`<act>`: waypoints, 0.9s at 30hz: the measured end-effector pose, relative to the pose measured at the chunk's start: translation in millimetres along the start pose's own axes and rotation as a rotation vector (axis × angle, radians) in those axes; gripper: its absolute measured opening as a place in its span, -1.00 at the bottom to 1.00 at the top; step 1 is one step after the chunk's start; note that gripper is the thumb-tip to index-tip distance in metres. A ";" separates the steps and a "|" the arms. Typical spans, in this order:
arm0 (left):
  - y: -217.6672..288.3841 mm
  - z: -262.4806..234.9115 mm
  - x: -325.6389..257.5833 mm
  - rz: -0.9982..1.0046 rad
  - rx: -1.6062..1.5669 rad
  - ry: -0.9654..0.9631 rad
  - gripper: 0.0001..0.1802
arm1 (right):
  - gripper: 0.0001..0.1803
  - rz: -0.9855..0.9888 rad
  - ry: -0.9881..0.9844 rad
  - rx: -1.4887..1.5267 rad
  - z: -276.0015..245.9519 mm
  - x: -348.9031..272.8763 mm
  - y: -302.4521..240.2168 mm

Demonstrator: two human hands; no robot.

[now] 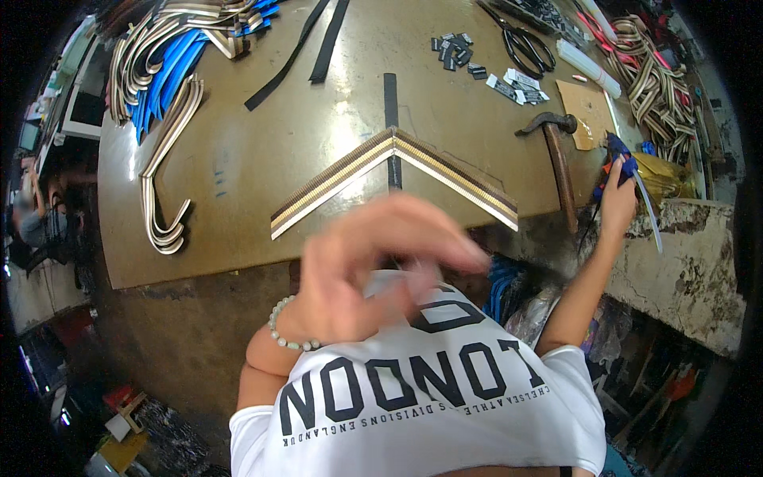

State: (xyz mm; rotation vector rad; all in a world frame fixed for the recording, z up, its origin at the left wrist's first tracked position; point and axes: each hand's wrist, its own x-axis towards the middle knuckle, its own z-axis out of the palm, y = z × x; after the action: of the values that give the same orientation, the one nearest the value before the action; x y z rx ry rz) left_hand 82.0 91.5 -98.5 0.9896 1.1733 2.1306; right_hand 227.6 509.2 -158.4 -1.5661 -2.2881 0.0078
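My right hand (617, 199) grips a blue glue gun (619, 149) at the table's right edge; a long translucent glue stick (649, 213) sticks out of it. My left hand (373, 266), a beaded bracelet at its wrist, is raised in front of my chest. Its fingers look bent but are smeared by motion, so whether they hold anything does not show. Just beyond it on the table lies a striped brown, gold and white strap (334, 187) bent into a wide V. A black strip (390, 99) runs straight through the point of the V.
A hammer (562, 167) lies right of the V, near cardboard (582, 114). Farther back are black-handled scissors (524, 49), small black and white tags (517, 86) and a bundle of glue sticks (588, 67). Striped straps (152, 183) lie left; more straps (652, 79) heap far right.
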 end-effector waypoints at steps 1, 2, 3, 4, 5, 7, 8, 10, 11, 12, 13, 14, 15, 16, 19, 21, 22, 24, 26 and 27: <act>8.6 6.0 1.1 -0.061 -0.164 -0.188 -0.69 | -0.12 -0.017 -0.109 -0.173 -12.6 -2.1 2.3; 12.5 15.5 2.5 -0.090 -0.387 -0.348 -0.67 | -0.10 0.047 -0.199 -0.220 -24.9 -4.6 -1.6; 15.6 23.8 3.3 -0.078 -0.487 -0.484 -0.66 | -0.15 0.149 -0.350 -0.042 -40.5 -5.2 -9.4; 16.4 32.6 4.2 -0.003 -0.493 -0.483 -0.63 | -0.22 0.071 -0.331 0.061 -47.8 -12.2 -22.6; 15.1 40.8 5.0 0.061 -0.522 -0.518 -0.61 | -0.28 0.022 -0.323 0.271 -53.4 -18.4 -38.3; 11.8 53.6 5.7 0.138 -0.553 -0.582 -0.55 | -0.46 -0.292 -0.290 0.270 -48.4 -24.9 -76.3; 11.2 59.4 4.8 0.165 -0.571 -0.615 -0.52 | -0.56 -0.449 -0.257 0.339 -34.9 -28.8 -96.4; 10.4 67.6 4.0 0.207 -0.583 -0.668 -0.46 | -0.66 -0.703 -0.279 0.442 -3.9 -28.8 -128.6; 10.8 69.8 3.6 0.223 -0.580 -0.691 -0.43 | -0.65 -0.807 -0.307 0.427 11.6 -24.6 -140.2; 11.9 73.7 2.8 0.248 -0.575 -0.716 -0.39 | -0.68 -0.852 -0.281 0.374 27.9 -20.8 -151.8; 13.2 72.0 2.7 0.262 -0.561 -0.742 -0.36 | -0.69 -0.903 -0.244 0.328 40.4 -16.6 -158.9; 14.9 71.0 2.3 0.272 -0.533 -0.779 -0.32 | -0.70 -0.910 -0.280 0.259 48.1 -11.9 -161.9; 15.6 66.6 1.9 0.260 -0.481 -0.839 -0.29 | -0.71 -0.935 -0.305 0.204 52.5 -7.7 -166.1; 15.1 56.5 2.8 0.215 -0.387 -0.912 -0.25 | -0.72 -1.008 -0.265 0.197 53.3 -5.3 -169.9; 9.7 19.8 2.6 -0.214 -0.139 -0.785 -0.52 | -0.74 -1.072 -0.202 0.284 31.1 -12.9 -176.6; 4.7 -4.3 0.7 -0.238 0.367 -0.291 -0.78 | -0.73 -0.857 -0.389 0.621 6.2 -30.2 -182.2; -8.8 -10.3 5.7 -0.203 0.523 -0.081 -0.76 | -0.72 -0.681 -0.494 0.730 -7.7 -41.6 -184.1; -30.9 -19.2 14.0 -0.198 0.600 0.242 -0.72 | -0.71 -0.508 -0.797 1.126 -29.4 -74.5 -184.6; -45.2 -24.5 18.5 -0.221 0.517 0.351 -0.70 | -0.74 -0.504 -0.992 1.185 -37.8 -108.6 -189.1; -50.0 -26.3 19.9 -0.209 0.509 0.353 -0.71 | -0.73 -0.569 -1.084 1.221 -40.7 -122.0 -190.3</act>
State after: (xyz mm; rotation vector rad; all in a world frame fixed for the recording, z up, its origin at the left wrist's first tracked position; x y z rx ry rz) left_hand 53.4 117.7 -144.2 0.6545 1.9666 1.9238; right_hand 107.1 318.1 -116.7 -0.1771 -2.3157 2.0224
